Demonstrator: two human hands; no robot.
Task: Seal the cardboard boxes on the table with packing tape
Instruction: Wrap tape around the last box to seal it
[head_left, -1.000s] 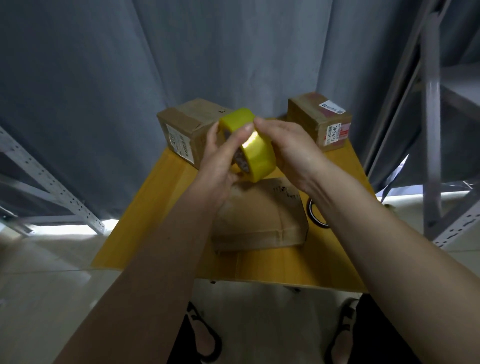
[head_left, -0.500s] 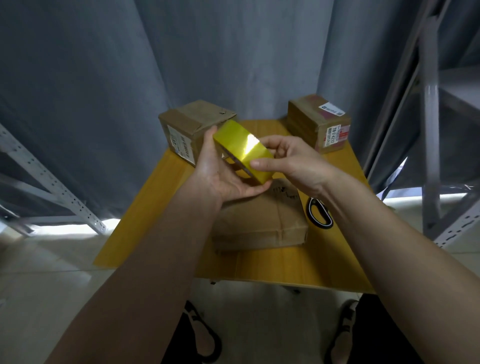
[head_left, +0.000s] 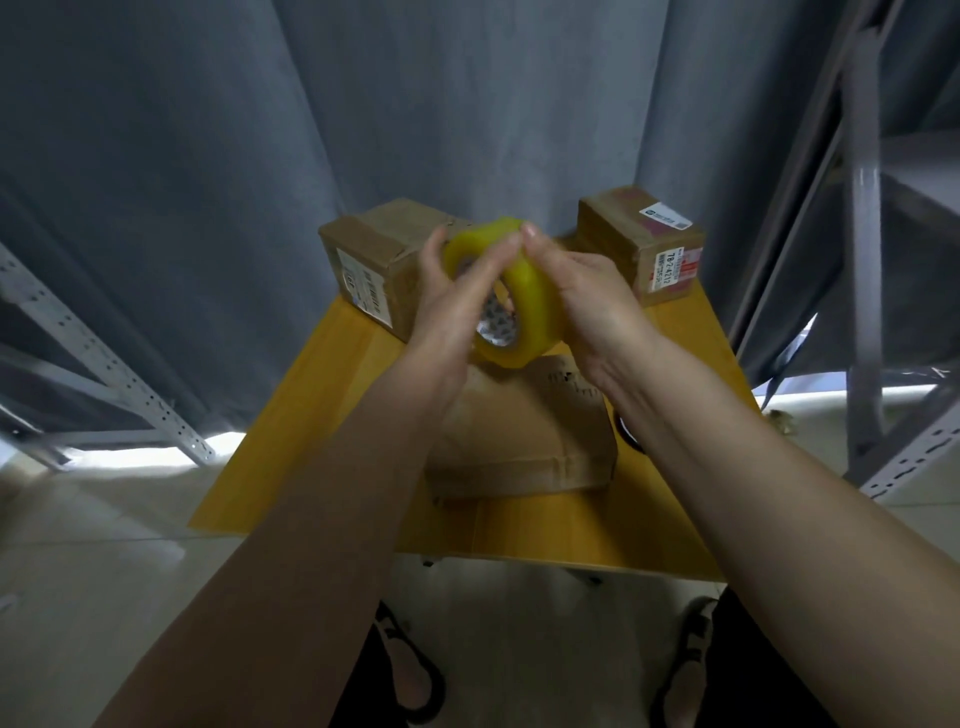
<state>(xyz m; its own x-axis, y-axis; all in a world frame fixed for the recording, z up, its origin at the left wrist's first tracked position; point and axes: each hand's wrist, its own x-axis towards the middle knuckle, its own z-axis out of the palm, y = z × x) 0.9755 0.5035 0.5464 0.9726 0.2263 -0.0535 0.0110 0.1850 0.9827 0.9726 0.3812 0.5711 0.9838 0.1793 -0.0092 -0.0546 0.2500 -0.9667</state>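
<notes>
above the middle of the yellow desk (head_left: 322, 447), both hands hold one roll of yellowish packing tape (head_left: 530, 306) up in the air, tilted so its printed core faces down and towards the camera; the left hand (head_left: 452, 312) curls round the roll's near left side, its fingers reaching up across the face to the top rim; the right hand (head_left: 587, 301) wraps the right side from behind, its fingertips (head_left: 530, 231) meeting the left ones on the top edge of the roll; whether a loose end of tape is pinched there cannot be told; under the hands, on the desk, lies a flat cardboard box (head_left: 524, 436), its top creased and partly hidden by the forearms; at the far left corner stands a second cardboard box (head_left: 374, 260) with a white label on its near side; at the far right corner stands a third cardboard box (head_left: 644, 244) with a white sticker on top and a red and white label on its side; just right of the flat box a dark ring-shaped thing (head_left: 626, 434) peeks out beside the right wrist; grey curtains (head_left: 260, 156) hang behind the desk, with metal shelving (head_left: 862, 260) at the right.
</notes>
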